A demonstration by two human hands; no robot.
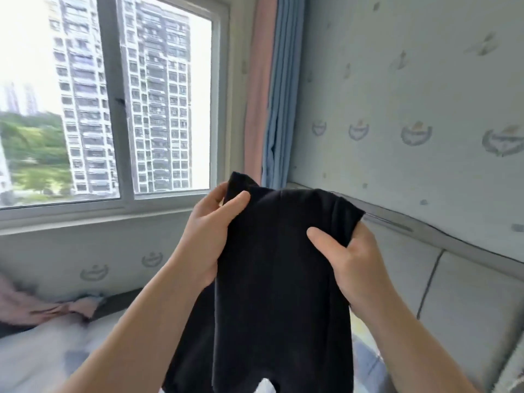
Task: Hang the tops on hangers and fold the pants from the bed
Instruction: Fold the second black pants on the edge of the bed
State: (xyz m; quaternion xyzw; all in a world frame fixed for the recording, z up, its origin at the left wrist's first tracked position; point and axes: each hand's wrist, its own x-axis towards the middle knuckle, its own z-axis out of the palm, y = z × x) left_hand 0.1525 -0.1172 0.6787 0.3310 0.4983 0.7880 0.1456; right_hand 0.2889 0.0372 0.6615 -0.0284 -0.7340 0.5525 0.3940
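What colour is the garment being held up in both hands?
Plain black, with no pattern: the soft black fabric garment shows best in the head view, its only view.

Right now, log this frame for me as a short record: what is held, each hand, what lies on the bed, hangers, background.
held item: black garment, held up, hanging down between the arms
left hand: grips its upper left edge
right hand: grips its upper right edge, thumb in front
on bed: pink garment, crumpled, far left
hangers: none in view
background: window, pink and blue curtain
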